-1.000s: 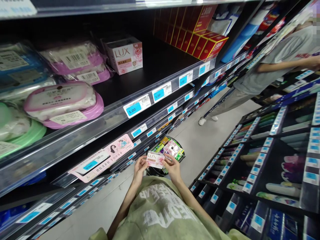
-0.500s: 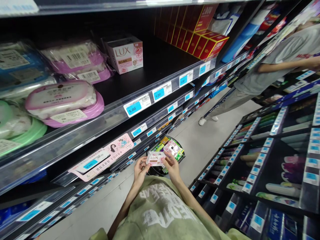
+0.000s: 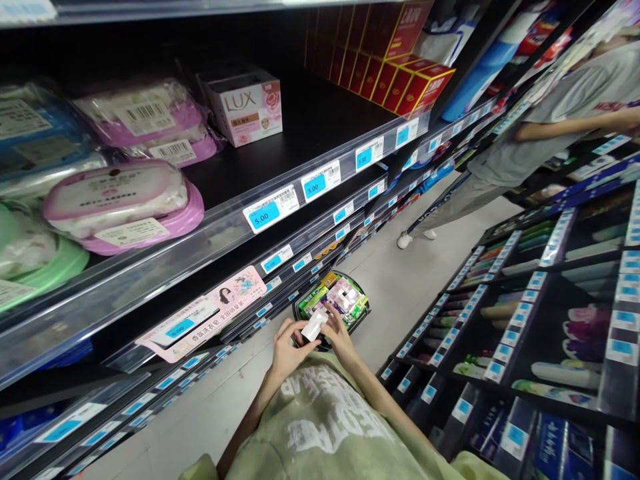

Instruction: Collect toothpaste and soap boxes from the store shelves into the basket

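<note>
Left hand, right hand: both clamped on white box.
Basket below: colourful packs, near side hand-hidden. Shelf: LUX box, red cartons.

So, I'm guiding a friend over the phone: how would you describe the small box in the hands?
Find the olive shirt at the bottom centre, then look just above it to the left hand and right hand. Between them, seen against the dark-rimmed basket, is the small box. Unlike the colourful packs in the basket, it is held up and shows a whitish side.
</note>
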